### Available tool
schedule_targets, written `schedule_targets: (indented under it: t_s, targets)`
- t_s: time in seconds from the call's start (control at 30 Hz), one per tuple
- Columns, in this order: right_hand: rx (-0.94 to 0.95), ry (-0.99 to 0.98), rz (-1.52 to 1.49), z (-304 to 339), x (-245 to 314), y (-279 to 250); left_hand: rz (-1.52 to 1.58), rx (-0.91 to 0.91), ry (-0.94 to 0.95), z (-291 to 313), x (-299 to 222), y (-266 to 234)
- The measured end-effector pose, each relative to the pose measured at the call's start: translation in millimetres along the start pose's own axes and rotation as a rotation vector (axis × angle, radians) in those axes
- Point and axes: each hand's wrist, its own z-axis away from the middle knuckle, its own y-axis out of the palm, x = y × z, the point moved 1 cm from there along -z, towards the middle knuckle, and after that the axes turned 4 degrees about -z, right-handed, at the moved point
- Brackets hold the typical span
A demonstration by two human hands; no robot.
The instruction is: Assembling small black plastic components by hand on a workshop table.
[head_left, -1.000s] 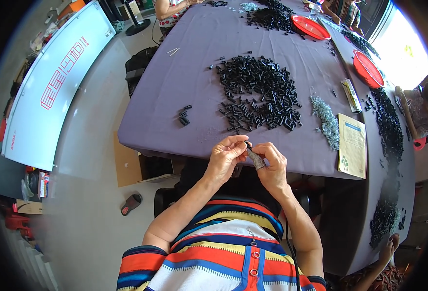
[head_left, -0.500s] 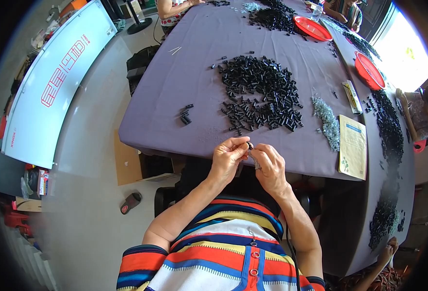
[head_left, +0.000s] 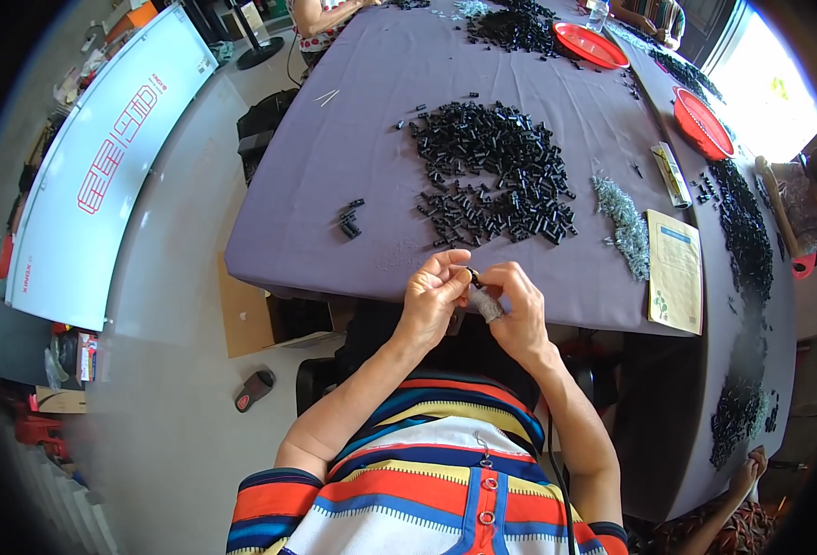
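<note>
Both my hands meet just off the table's near edge. Between thumb and fingertips, my left hand [head_left: 430,301] pinches a small black cylindrical piece [head_left: 475,277]. My right hand [head_left: 519,314] touches the same piece with its fingertips, and a clump of small clear bits [head_left: 486,306] shows below, against its curled fingers. Just beyond lies a big pile of black cylindrical pieces [head_left: 491,166]. To the left of that pile sit several loose black pieces [head_left: 350,222]. A heap of small clear bits [head_left: 623,227] is to the right.
The purple-grey cloth-covered table [head_left: 334,176] holds a tan envelope [head_left: 675,273], a printed packet [head_left: 670,176] and red trays [head_left: 591,46]. More black pieces [head_left: 746,250] run along the right. Other people [head_left: 320,18] sit around it. An open cardboard box [head_left: 242,319] stands on the floor.
My right fingertips have shifted up onto the black piece, and more of the clear clump shows below them. The view has shifted slightly.
</note>
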Motion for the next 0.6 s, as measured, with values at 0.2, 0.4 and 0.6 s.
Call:
schedule_targets:
  t_s: [0.2,0.4,0.6]
  targets:
    - [0.049,0.159,-0.134,-5.3,0.5,-6.8,0.015,0.098,-0.051,-0.1,-5.7,-0.6]
    - [0.16,0.168,-0.205,-5.1,-9.1,-10.1,-0.085,0.148,-0.093,-1.5,-8.9,2.7]
    - [0.131,0.115,-0.199,-3.9,-9.1,-6.0,0.035,0.161,-0.153,-0.4,-8.7,3.0]
